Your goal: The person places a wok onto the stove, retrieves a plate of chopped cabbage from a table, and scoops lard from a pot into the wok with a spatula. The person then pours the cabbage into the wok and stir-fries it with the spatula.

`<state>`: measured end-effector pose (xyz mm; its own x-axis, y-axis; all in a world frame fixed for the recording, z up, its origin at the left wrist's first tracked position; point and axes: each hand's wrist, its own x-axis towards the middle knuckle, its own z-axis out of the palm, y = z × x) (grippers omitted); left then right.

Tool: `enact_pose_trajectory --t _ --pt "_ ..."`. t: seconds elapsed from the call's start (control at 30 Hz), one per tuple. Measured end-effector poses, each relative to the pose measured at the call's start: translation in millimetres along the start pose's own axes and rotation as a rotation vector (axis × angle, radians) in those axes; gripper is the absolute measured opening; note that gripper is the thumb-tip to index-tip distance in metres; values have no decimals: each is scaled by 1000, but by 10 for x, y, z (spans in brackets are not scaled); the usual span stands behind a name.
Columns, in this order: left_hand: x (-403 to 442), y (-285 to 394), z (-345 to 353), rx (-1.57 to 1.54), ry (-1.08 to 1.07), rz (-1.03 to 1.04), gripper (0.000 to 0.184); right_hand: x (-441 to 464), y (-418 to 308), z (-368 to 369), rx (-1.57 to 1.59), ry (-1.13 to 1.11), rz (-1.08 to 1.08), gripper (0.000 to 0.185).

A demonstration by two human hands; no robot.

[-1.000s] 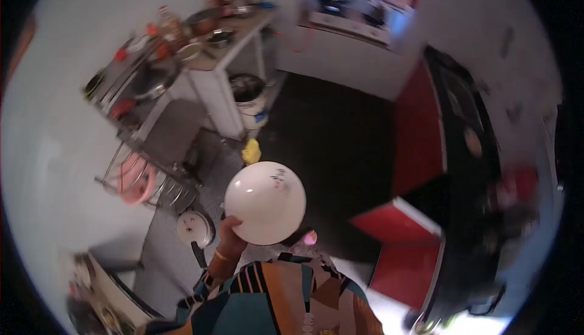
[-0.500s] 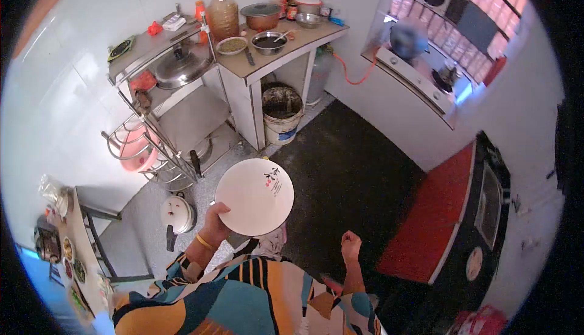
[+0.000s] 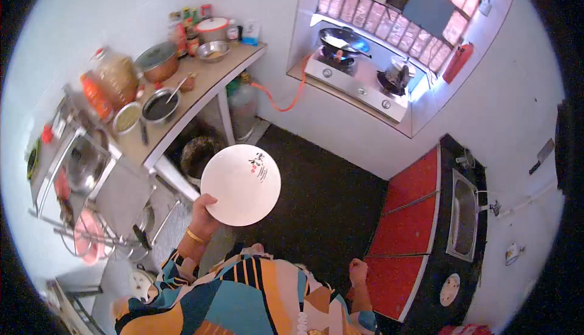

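A white plate [image 3: 241,186] with a dark and red print near its rim is in my left hand [image 3: 204,214], thumb over its near edge and the other fingers hidden beneath. My right hand [image 3: 358,272] hangs low on the right beside the red cabinet [image 3: 404,225], its fingers curled in with nothing visible in them. Ahead, a wok [image 3: 344,41] sits on the left burner of the white gas stove [image 3: 356,85] by the window.
A counter [image 3: 204,73] at the left bears an oil jug [image 3: 115,76], pots, bowls and bottles. Beneath it stands a bucket [image 3: 201,152]. A metal rack [image 3: 121,198] is at the left, a sink [image 3: 464,213] at the right. Dark matting [image 3: 316,183] covers the floor.
The view has turned toward the stove and window, and the sink now shows. The cabinet door seen open earlier now looks closed. The plate stays in my left hand.
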<state>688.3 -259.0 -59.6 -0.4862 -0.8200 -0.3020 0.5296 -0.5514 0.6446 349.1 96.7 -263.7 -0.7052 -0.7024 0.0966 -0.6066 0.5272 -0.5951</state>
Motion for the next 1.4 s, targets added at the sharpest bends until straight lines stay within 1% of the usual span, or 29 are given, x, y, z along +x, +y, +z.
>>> enact_pose_trajectory --t 0.03,0.07,0.1,0.13,0.2,0.23,0.27,0.3,0.37,0.4,0.43,0.5,0.57,0.63,0.67,0.7,0.77,0.8,0.87,0.97,1.07,1.1,1.13,1.17,1.23,1.27,1.37,1.4 --pt "238 34 144 -17 -34 -9 63 198 -37 -97 -15 -17 66 11" --pt "482 27 289 -37 -70 -23 61 348 363 90 146 -36 193 16" --pt "692 0 457 -61 -103 -42 59 545 144 -74 267 -48 281 16" --pt "861 -10 640 -22 -99 -22 58 839 -81 -260 388 -61 360 16" --pt "1244 -138 780 12 -59 -2 62 1504 -183 -357 551 -71 371 14" --pt "1409 -213 881 26 -32 16 65 1878 -119 -353 589 -69 306 12" --pt "1502 -273 1000 13 57 27 66 2296 -50 -377 393 -79 78 8" --pt "1617 -355 1058 8 66 65 66 2762 -95 -451 195 -89 -153 7" --pt "1837 -513 1118 -13 86 155 67 3712 -252 -540 32 -71 -326 11" --pt "1908 -593 1133 -34 129 155 69 4208 -251 -534 -3 -50 -428 14" --pt "1953 -631 1193 -62 177 196 67 4672 -319 -537 -38 -33 -526 18" --pt "2021 -715 1370 -100 274 277 64 5554 -619 -646 -101 -82 -545 19" --pt "2144 -792 1467 -142 272 348 65 6448 -919 -774 -86 -37 -703 18" --pt "2213 -803 1642 -172 308 419 65 7347 -1123 -829 -280 -95 -688 20" --pt "2236 -818 1748 -195 407 454 63 7701 -1301 -870 -357 -25 -752 24" --pt "2273 -870 1735 -184 452 468 63 8015 -1426 -884 -434 47 -816 28" --pt "2346 -906 1656 -164 541 502 62 8630 -1553 -826 -516 56 -811 38" --pt "2413 -863 1811 -160 578 503 60 8857 -1621 -783 -556 45 -836 41" --pt "2543 -916 1700 -123 588 531 62 9252 -1691 -670 -644 28 -888 46" --pt "2706 -867 1596 -110 599 570 63 9662 -1723 -448 -881 -192 -899 53" --pt "3023 -810 1622 -207 624 625 60 9793 -1960 -341 -927 -344 -1047 43" --pt "3109 -752 1625 -237 636 641 59 9871 -1988 -292 -903 -344 -1117 38" --pt "3183 -724 1612 -266 582 654 60 9949 -2004 -269 -877 -344 -1182 33" --pt "3255 -687 1636 -272 584 651 60 10015 -1997 -234 -851 -350 -1241 28" --pt "3333 -648 1675 -275 590 631 61 10122 -1986 -101 -826 -368 -1280 17" --pt "3398 -647 1629 -282 540 651 62 10137 -2113 -91 -812 -366 -1301 12" --pt "3557 -674 1613 -306 602 650 63 10192 -2522 -157 -779 -67 -1207 13" --pt "3612 -696 1657 -312 625 666 63 10278 -2644 -197 -619 -24 -1113 15"
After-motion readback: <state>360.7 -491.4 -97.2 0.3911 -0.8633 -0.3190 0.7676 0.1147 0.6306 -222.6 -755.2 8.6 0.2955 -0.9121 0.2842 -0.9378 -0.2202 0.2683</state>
